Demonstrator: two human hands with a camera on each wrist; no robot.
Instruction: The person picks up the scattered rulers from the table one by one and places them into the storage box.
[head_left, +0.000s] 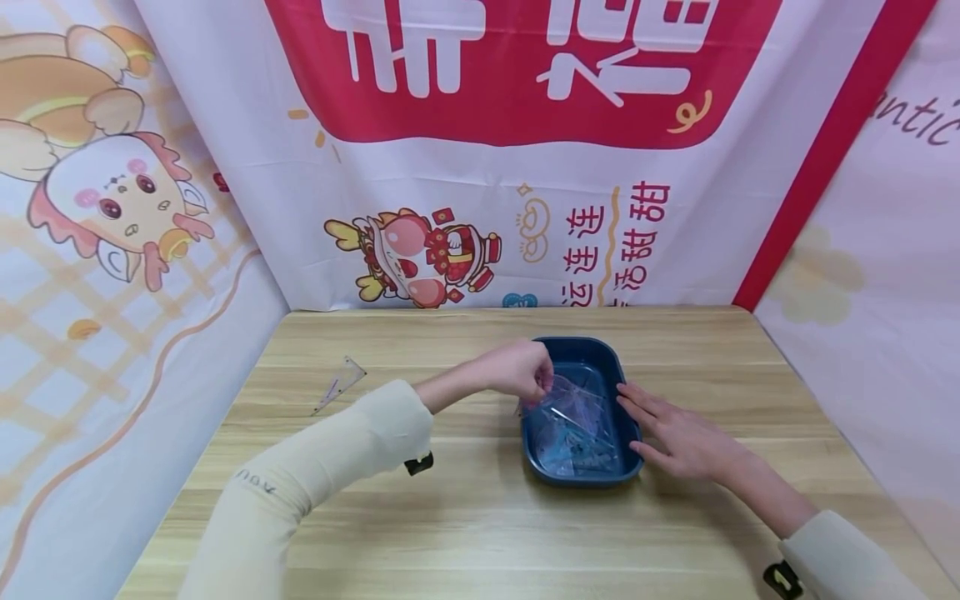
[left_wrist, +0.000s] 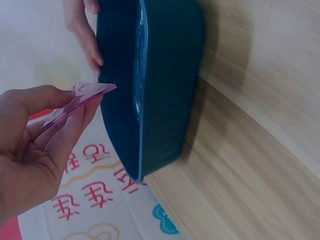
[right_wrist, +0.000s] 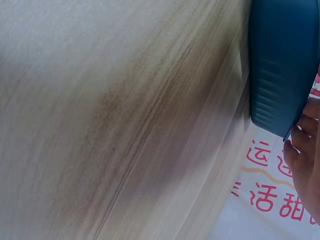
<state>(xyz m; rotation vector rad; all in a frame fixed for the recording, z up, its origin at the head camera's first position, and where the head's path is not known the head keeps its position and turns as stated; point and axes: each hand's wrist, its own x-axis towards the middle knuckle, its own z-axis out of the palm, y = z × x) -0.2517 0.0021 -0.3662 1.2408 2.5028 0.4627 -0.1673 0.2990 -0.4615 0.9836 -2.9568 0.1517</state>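
My left hand [head_left: 521,371] is over the left side of a dark blue plastic basin [head_left: 628,433]. Between its thumb and fingers it pinches a pink translucent plastic piece [left_wrist: 82,97] with a pointed corner. Inside the basin lie see-through plastic pieces [head_left: 573,446], bluish and clear, overlapping so that their shapes are hard to tell apart. On the basin's right side, my right hand [head_left: 678,437] rests with spread, fairly straight fingers touching the rim. The right wrist view catches only part of that right hand [right_wrist: 305,155], beside the basin's outer wall [right_wrist: 280,65].
A clear triangular set square [head_left: 341,385] lies on the wooden table [head_left: 465,517], left of the basin and beyond the left forearm. Printed cloth [head_left: 480,175] hangs along the table's back edge, and more cloth borders the left and right sides.
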